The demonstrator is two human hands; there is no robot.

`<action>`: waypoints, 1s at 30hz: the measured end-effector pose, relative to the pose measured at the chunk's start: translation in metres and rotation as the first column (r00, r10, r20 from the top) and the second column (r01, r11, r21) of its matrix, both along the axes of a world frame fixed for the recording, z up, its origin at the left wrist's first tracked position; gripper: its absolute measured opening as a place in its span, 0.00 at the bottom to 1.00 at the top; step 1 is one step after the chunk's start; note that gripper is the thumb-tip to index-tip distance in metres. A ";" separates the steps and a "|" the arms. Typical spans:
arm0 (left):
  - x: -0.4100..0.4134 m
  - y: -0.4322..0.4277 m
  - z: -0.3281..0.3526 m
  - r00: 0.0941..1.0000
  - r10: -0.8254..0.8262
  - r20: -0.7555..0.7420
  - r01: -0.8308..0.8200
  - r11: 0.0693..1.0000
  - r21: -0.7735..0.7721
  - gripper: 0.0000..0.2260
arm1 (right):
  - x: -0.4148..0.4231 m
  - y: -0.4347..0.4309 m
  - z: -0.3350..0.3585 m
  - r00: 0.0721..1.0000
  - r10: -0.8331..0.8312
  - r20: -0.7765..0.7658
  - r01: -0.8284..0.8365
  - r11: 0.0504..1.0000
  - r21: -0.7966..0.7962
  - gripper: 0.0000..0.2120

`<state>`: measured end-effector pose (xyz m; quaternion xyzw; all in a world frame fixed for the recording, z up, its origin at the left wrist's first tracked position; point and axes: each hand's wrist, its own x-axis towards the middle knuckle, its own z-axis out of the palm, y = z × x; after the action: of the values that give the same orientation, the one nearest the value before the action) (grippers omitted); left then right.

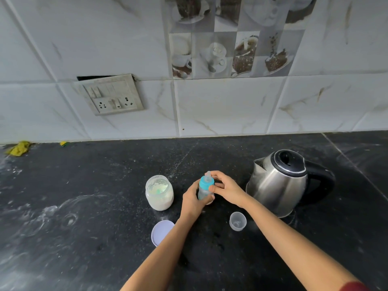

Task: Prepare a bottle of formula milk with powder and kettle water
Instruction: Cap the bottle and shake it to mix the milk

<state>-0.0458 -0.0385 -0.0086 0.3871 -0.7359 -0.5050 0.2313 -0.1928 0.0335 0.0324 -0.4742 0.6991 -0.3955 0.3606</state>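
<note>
A small baby bottle [203,191] with a teal collar and clear teat stands on the black counter [84,206]. My left hand [192,201] wraps around its body from the left. My right hand [225,189] grips the teal collar [206,182] from the right. An open jar of white powder [159,193] stands just left of the bottle; its pale lid [160,232] lies nearer me. A steel kettle [279,183] with a black lid and handle stands to the right. The bottle's clear cap [237,221] lies upturned in front of the kettle.
A tiled wall with a socket panel [114,96] rises behind the counter. A yellow cloth [20,148] lies at the far left against the wall. Powder dust and wet smears mark the counter on the left.
</note>
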 end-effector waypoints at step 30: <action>0.003 -0.005 0.002 0.994 -0.031 0.106 0.028 0.999 0.036 0.30 | 0.011 0.035 -0.001 0.932 -0.363 0.025 0.361 0.915 -0.181 0.06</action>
<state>-0.0426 -0.0435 -0.0062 0.4064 -0.7439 -0.4999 0.1776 -0.1815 0.0688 0.0313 -0.3697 0.7371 -0.5155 0.2329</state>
